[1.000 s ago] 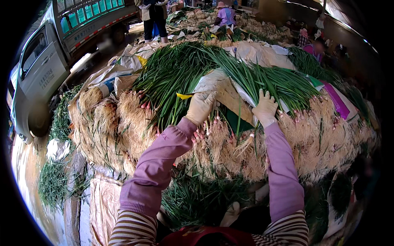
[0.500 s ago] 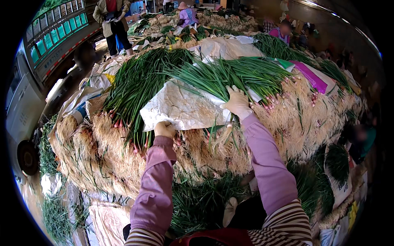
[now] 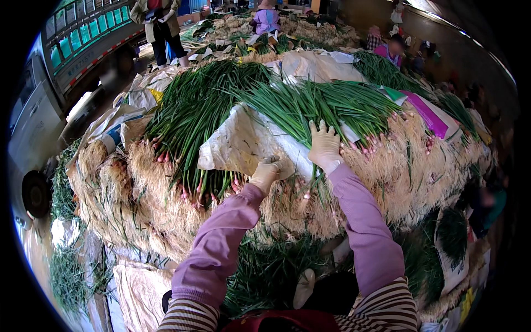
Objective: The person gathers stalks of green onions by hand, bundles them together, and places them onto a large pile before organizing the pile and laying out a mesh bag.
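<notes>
With its fingers closed on the near edge, my gloved left hand holds a dirty white plastic sheet, whose left part is lifted and folded. My right hand, also gloved, lies flat with fingers apart on a bunch of green onions with long green leaves. That bunch rests over the sheet's far side. Left of the sheet and partly under it spreads another layer of green onions, its pinkish bulbs showing at the near side below the sheet.
A thick bank of pale roots forms the heap's near side. A purple-and-white sack lies at right. Loose green leaves cover the ground by my feet. A truck stands at left. A standing person and others are farther back.
My left hand has moved to the right with the sheet's edge, uncovering more onion stems and bulbs at left. My right hand stays on the bunch, its fingers now more spread.
</notes>
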Motion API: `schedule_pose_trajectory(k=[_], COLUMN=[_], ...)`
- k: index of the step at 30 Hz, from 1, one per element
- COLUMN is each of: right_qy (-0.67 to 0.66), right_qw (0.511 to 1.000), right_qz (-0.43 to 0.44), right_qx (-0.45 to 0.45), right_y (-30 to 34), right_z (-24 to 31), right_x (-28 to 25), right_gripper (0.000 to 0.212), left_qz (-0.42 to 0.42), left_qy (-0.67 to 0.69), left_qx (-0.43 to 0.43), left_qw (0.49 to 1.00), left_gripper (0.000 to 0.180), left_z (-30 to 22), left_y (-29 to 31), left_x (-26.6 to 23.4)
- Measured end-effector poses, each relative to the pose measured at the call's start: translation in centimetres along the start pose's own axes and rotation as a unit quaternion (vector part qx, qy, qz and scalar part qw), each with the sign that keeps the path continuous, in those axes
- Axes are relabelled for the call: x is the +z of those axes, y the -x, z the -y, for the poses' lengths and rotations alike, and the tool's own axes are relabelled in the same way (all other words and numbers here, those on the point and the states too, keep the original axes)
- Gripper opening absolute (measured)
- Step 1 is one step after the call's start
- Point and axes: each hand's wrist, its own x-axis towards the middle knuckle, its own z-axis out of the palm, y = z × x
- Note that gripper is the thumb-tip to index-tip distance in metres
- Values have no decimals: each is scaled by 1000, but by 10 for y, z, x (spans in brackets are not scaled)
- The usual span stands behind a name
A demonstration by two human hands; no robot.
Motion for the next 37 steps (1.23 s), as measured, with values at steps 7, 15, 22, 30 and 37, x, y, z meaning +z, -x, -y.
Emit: schedule_pose_trajectory(k=[7,15,22,30,37], right_qy=[12,119,125,218,167], right_qw=[999,989,989,965,979], right_qz=[5,-91,-39,-86,-66], right_qx=[44,18,68,117,99], right_y=[-1,-36,-48,-61,-72], right_z=[-3,-34,-76,-61,11], right_x=[1,20,-12,9,15], right_gripper=[71,58,55,52,53], left_qz=[-63,-7,89,34,-298], left_qy=[49,83,190,273,222], left_qx=[-118,-80,-37,11,191], left_qw=[990,993,977,961,908], left_gripper=[12,6,4,2,42], left_z=[14,-9,-54,-91,-114], left_y=[-49,-49,14,120,245], left_x=[45,44,1,-103,-345])
